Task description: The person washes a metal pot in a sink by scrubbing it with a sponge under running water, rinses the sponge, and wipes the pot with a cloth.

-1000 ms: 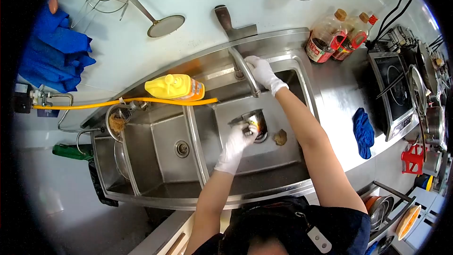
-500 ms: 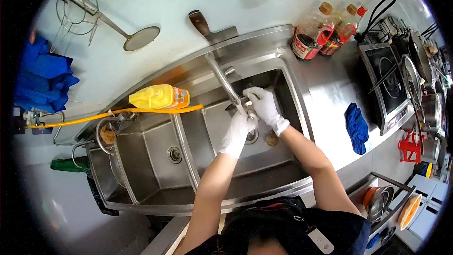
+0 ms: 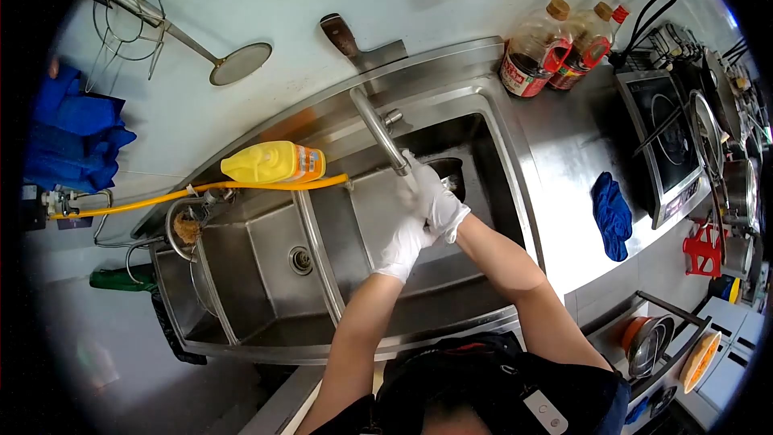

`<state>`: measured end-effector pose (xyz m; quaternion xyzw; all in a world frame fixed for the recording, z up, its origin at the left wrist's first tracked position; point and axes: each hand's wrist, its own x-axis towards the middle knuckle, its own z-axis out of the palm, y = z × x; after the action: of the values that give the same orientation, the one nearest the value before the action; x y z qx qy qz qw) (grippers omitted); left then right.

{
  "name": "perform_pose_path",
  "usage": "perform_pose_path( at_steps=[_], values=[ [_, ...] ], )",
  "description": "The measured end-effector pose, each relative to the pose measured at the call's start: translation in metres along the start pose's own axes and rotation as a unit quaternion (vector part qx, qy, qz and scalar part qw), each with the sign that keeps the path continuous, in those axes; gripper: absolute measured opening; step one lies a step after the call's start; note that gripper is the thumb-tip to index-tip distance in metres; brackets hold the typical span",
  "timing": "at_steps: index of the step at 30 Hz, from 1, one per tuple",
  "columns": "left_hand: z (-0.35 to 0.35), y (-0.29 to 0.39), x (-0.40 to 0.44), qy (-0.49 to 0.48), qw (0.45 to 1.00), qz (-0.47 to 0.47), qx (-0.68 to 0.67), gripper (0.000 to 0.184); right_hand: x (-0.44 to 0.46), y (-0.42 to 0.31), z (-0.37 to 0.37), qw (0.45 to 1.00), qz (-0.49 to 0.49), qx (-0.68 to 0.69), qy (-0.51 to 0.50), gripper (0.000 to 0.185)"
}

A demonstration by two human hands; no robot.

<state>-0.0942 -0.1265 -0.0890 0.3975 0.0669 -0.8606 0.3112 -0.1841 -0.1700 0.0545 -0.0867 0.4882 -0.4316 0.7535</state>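
Both of my hands wear white gloves over the right-hand sink basin (image 3: 364,221), beneath the metal faucet (image 3: 376,129), where water runs down. My right hand (image 3: 436,200) is just below the spout, back upward, with its fingers curled inward. Beside its knuckles shows a dark, rounded, shiny object (image 3: 456,171), partly covered by the glove; its kind is unclear. Close below, my left hand (image 3: 405,246) meets the right hand, its fingertips hidden and blurred. What lies between the hands cannot be seen.
A yellow jug (image 3: 270,163) and a yellow hose (image 3: 161,198) lie along the sink's back. A cleaver (image 3: 362,47) stands at the wall. Sauce bottles (image 3: 527,60), a blue cloth (image 3: 612,216) and an induction cooker (image 3: 664,141) are on the right counter.
My right hand has moved left and down, closer to my left hand, which has dropped slightly. More of the dark rounded object shows. A brownish lump on the basin floor is now out of sight.
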Motion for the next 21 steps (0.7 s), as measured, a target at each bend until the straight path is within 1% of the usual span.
perform_pose_path(
  at_steps=[1,2,3,4,5,6,7,8,9,10,11,13,14,15,17,18,19,21],
  values=[
    [-0.003,-0.003,-0.008,0.025,0.998,-0.017,0.050,0.010,0.006,0.005,-0.004,0.999,0.027,0.015,0.013,0.031],
    [-0.003,-0.005,-0.018,0.052,0.991,-0.046,0.117,0.010,0.010,0.011,-0.013,0.992,-0.048,-0.103,0.061,0.032],
    [0.002,-0.004,-0.030,0.073,0.974,-0.076,0.200,0.009,0.015,0.020,-0.028,0.962,-0.119,-0.220,0.108,0.033],
    [0.007,-0.004,-0.043,0.089,0.950,-0.108,0.280,0.010,0.021,0.030,-0.045,0.912,-0.188,-0.333,0.151,0.034],
    [0.016,-0.004,-0.058,0.106,0.918,-0.137,0.357,0.013,0.025,0.045,-0.067,0.895,-0.247,-0.330,0.172,0.034],
    [0.031,-0.007,-0.079,0.121,0.863,-0.079,0.484,0.022,0.021,0.055,-0.090,0.885,-0.202,-0.375,0.189,0.034],
    [0.031,-0.010,-0.086,0.135,0.810,-0.077,0.566,0.024,0.020,0.074,-0.113,0.882,-0.212,-0.373,0.196,0.033],
    [0.031,-0.014,-0.090,0.147,0.748,-0.074,0.643,0.026,0.016,0.096,-0.134,0.889,-0.155,-0.378,0.209,0.035],
    [0.028,-0.019,-0.095,0.157,0.680,-0.070,0.713,0.028,0.003,0.109,-0.140,0.910,-0.057,-0.351,0.213,0.038],
    [0.003,-0.030,-0.088,0.150,0.588,0.022,0.795,0.030,0.002,0.134,-0.159,0.898,-0.049,-0.399,0.180,0.041],
    [0.002,-0.037,-0.097,0.152,0.559,0.039,0.814,0.030,-0.027,0.129,-0.141,0.935,0.042,-0.320,0.146,0.044],
    [0.004,-0.048,-0.121,0.157,0.498,0.072,0.850,0.030,-0.048,0.147,-0.129,0.983,0.106,-0.143,0.053,0.053],
    [-0.004,-0.055,-0.129,0.167,0.507,0.061,0.843,0.028,-0.051,0.156,-0.121,0.984,0.133,-0.102,0.060,0.053],
    [-0.008,-0.062,-0.141,0.173,0.485,0.069,0.854,0.027,-0.054,0.166,-0.114,0.983,0.160,-0.059,0.066,0.053],
    [-0.014,-0.074,-0.163,0.190,0.479,0.049,0.856,0.026,-0.050,0.197,-0.113,0.983,0.181,-0.013,0.036,0.041],
    [-0.022,-0.080,-0.171,0.191,0.480,0.050,0.855,0.026,-0.062,0.189,-0.103,0.976,0.215,0.018,0.025,0.022],
    [-0.030,-0.085,-0.178,0.192,0.481,0.052,0.854,0.026,-0.059,0.198,-0.107,0.971,0.239,-0.007,-0.001,0.017],
    [-0.034,-0.087,-0.186,0.196,0.479,0.057,0.854,0.026,-0.059,0.212,-0.101,0.968,0.248,-0.021,0.026,0.014]
  ],
)
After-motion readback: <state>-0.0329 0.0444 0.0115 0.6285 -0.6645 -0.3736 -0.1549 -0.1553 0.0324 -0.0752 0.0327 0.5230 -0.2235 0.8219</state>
